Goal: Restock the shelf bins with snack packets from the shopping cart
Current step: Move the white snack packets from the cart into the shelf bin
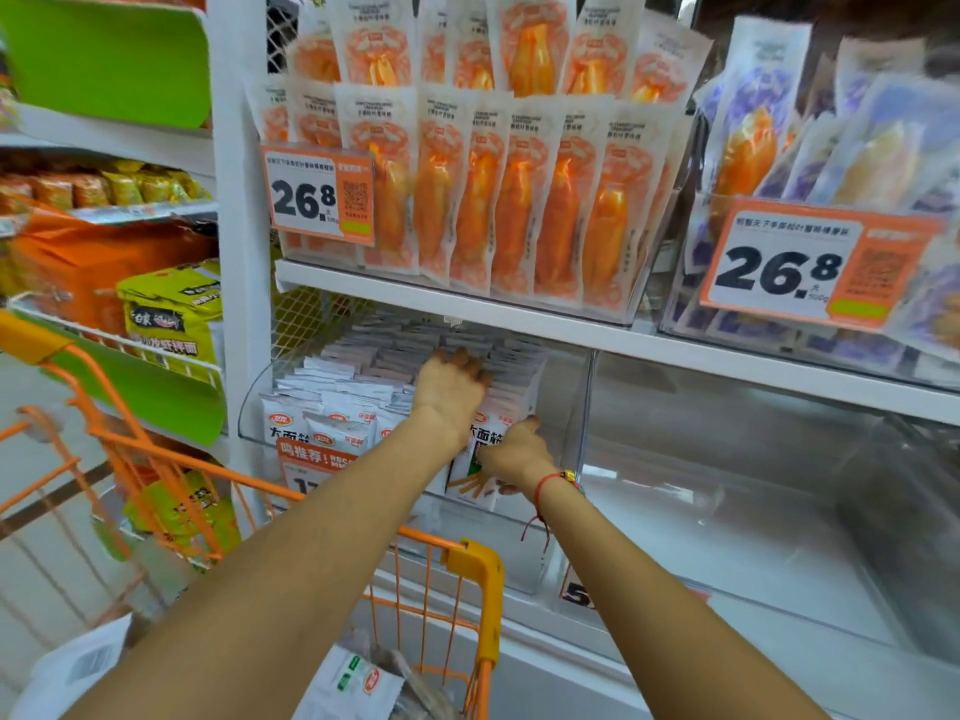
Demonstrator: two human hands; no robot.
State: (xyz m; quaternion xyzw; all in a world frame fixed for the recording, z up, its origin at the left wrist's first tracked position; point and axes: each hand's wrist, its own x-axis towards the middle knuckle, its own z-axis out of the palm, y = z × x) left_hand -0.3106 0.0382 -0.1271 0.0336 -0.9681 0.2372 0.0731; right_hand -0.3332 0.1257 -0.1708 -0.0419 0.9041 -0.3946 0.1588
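At nine o'clock the orange shopping cart stands against the shelving, and at six o'clock, near its yellow handle corner, a few white snack packets lie waiting, their red oval logo too small to read. Moving toward the centre, the clear shelf bin is packed with rows of the same white packets, whose fronts show a red logo and large dark Chinese characters, only partly legible. The left hand reaches over the rows, fingers bent down onto the packet tops, pressing or parting them; whether it pinches one I cannot tell. Just to its right, at about four o'clock from it, the right hand grips a front packet at the bin's right end, fingers curled round its upper edge. The step looks like seating packets into the bin; next, likely, the right hand lets go, the row is squared, and a hand goes back to the cart for more. At twelve o'clock hang orange-printed packets behind a price tag reading 26.8, with a QR code; at two o'clock a second tag also reads 26.8, before purple packets.
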